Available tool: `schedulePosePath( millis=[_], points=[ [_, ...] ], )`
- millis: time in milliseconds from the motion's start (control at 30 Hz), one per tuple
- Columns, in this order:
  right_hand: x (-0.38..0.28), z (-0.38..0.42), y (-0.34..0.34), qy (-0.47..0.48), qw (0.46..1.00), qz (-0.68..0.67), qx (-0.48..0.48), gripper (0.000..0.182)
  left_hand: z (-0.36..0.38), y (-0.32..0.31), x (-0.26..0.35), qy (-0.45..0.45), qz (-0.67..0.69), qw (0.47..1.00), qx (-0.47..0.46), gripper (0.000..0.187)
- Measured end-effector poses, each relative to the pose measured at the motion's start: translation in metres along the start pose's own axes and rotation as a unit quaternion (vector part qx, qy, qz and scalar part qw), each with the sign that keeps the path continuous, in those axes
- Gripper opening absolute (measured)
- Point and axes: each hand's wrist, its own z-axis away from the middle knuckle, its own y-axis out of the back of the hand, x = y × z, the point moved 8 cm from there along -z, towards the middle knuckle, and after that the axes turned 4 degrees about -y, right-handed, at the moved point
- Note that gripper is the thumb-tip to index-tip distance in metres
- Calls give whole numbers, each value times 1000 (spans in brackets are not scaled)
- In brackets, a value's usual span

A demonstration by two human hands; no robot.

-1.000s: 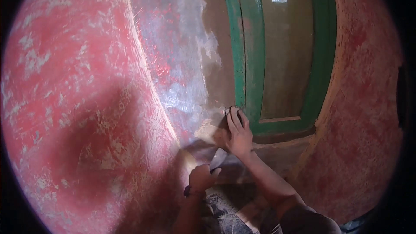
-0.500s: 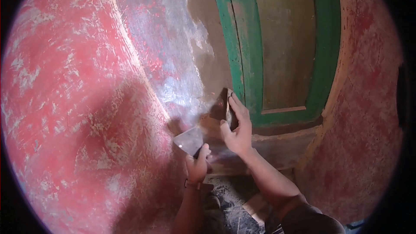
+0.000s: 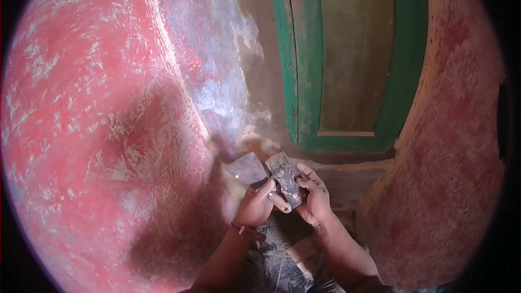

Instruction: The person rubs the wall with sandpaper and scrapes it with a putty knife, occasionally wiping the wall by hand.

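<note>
My left hand (image 3: 254, 208) is closed around a putty knife (image 3: 248, 169), its broad, flat metal blade pointing up and left. The pale end of the knife's handle (image 3: 280, 203) sticks out toward the right. Just beside it, my right hand (image 3: 316, 201) grips a worn, dust-caked rectangular block (image 3: 285, 176) by its right edge, with a scuffed dark face turned to me. The block and the knife handle overlap in this view. Both hands are in front of the lower wall, under the patchy grey and brown plaster (image 3: 222, 81).
A green wooden frame (image 3: 305, 76) surrounds a brownish pane (image 3: 355, 59). Below it runs a ledge (image 3: 347, 180). Scraped red walls (image 3: 103, 130) curve in on the left and another red wall (image 3: 450, 173) on the right. Dusty dark floor (image 3: 279, 249) lies beneath my hands.
My right hand has come down from the green frame's edge and turned the block face toward me. My left hand has moved slightly right with the putty knife, so both hands are close together.
</note>
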Motion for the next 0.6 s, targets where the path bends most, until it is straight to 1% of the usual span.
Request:
schedulePosePath(
  millis=[33,133,167,200,267,367,467,567,600],
  points=[
    [3,1,4,4,1000,25,5,46,4,2,-5,23,-2,1000,11,50],
    [4,0,14,1,993,117,20,42,5,4,-5,-20,54,994,92,26],
    [3,3,14,6,988,151,34,41,8,1,-3,8,52,996,74,27],
    [2,8,11,10,982,184,49,40,9,5,-5,16,30,997,74,30],
    [-2,13,3,20,980,190,59,38,12,13,-12,33,-15,997,74,38],
    [-6,14,1,27,972,228,49,37,15,14,-10,53,-76,991,92,34],
    [-11,17,2,38,966,254,37,34,4,0,2,-55,-63,989,124,23],
    [-16,18,-2,59,958,281,15,28,-6,-8,14,-88,-97,982,139,19],
    [-18,17,-3,60,956,286,7,25,-9,-5,15,-94,-104,981,132,17]
  ],
)
